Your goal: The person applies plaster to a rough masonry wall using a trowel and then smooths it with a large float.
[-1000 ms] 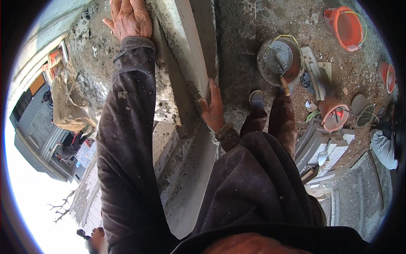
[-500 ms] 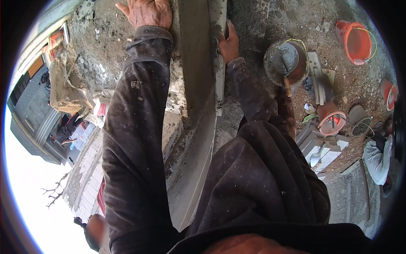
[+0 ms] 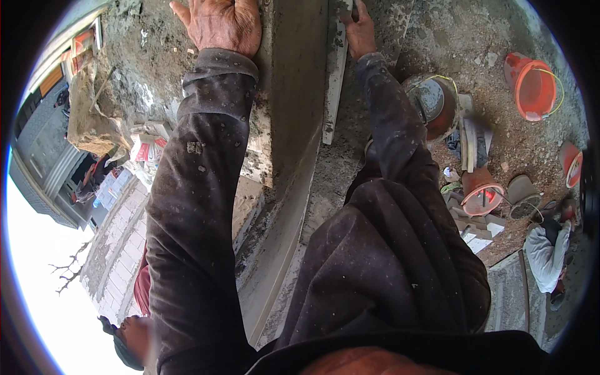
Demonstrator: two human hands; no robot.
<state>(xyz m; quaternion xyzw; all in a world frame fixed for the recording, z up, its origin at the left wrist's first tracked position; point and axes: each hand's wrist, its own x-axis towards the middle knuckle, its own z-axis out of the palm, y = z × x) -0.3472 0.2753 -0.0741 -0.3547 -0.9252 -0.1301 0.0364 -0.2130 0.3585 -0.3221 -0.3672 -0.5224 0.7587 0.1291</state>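
My left hand (image 3: 225, 26) lies flat on the rough, mortar-covered top of a wall (image 3: 156, 69); its thumb is spread and its fingertips run out of the picture. In my right hand (image 3: 361, 32) is the edge of a long, narrow, mortar-spattered straightedge (image 3: 335, 90), the fingers curled round its side. It stands along the smooth grey plastered face (image 3: 299, 75) of the wall, and its upper end is cut off by the picture's edge. Whether it touches the plaster all along I cannot tell.
A mortar bucket (image 3: 440, 103) is partly behind my right forearm. Orange buckets (image 3: 531, 84) (image 3: 481, 190) and grey blocks (image 3: 478, 228) stand on the gravelly ground at right. One person's capped head (image 3: 128, 340) shows at lower left; another person (image 3: 547, 253) is at far right.
My right hand and the straightedge have moved farther away and slightly right along the wall. The left hand stays on the wall top. The whole view has shifted a little.
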